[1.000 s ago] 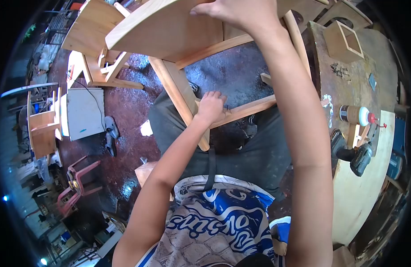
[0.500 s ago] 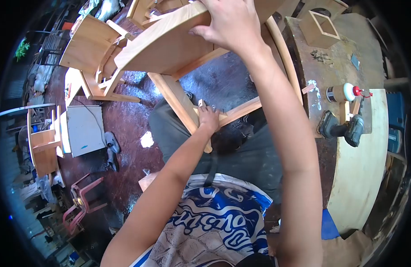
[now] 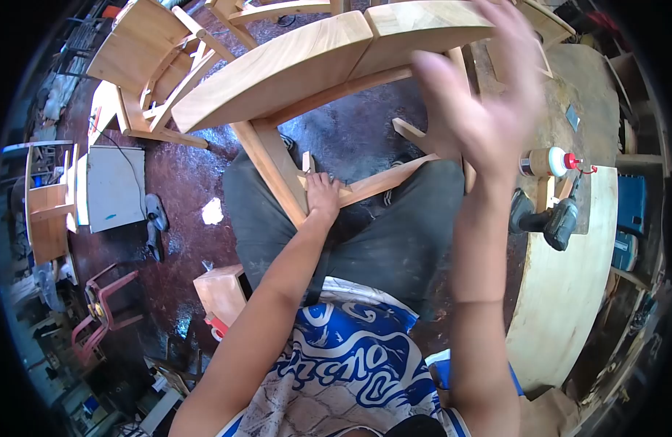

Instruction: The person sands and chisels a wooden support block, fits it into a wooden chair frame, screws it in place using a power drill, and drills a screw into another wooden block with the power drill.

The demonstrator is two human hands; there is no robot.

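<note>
Shirt: blue and white, lettered (image 3: 350, 349), at the wearer's torso.
Trousers: dark (image 3: 416, 211), knees apart, at the lower part of the wooden frame.
Box: small, wooden (image 3: 221, 291), on the floor (image 3: 186, 269), beside the left forearm.
Left hand: (image 3: 323, 195) low on the wooden frame, fingers bent over the joint of leg and crosspiece, holding it.
Right hand: (image 3: 489, 120) raised and blurred, fingers spread wide, thumb apart; near the right end of the curved top. Whether it touches the wood, cannot tell.
Wooden frame: (image 3: 266, 169) pale wood, tilted, between and beyond the knees; curved top in two panels, a seam between them.
Pale board: (image 3: 565, 298) curved outer edge, at the near end of the desk (image 3: 594, 87).
Drill: dark (image 3: 562, 222), at the desk's near edge.
Bottle: white and brown, red cap (image 3: 548, 162), lying just beyond the drill.
Slippers: dark pair (image 3: 155, 213), on the floor, left.
Flat panel: whitish (image 3: 117, 188), beside the slippers.
Plastic seat: red (image 3: 103, 312), on the floor, far left.
Wooden chair: (image 3: 143, 47) beyond the panel, tilted.
</note>
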